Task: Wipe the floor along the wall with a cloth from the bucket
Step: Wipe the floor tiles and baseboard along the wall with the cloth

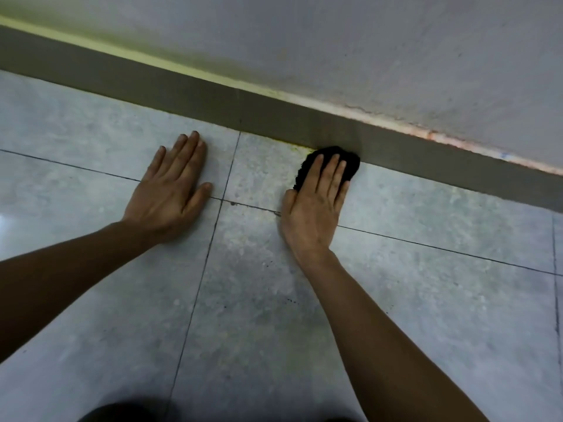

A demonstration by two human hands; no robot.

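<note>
Black cloth [327, 161] lies under right hand's [313, 211] flat fingers [333, 170], against baseboard [274, 117]

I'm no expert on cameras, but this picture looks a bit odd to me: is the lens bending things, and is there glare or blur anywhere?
Head view: the wide-angle lens makes the dark baseboard run slanted and slightly bowed; a bright glare patch sits on the tile floor at the left edge; the whole frame is soft, and the black cloth under the right hand shows no texture; the left hand lies flat.
</note>
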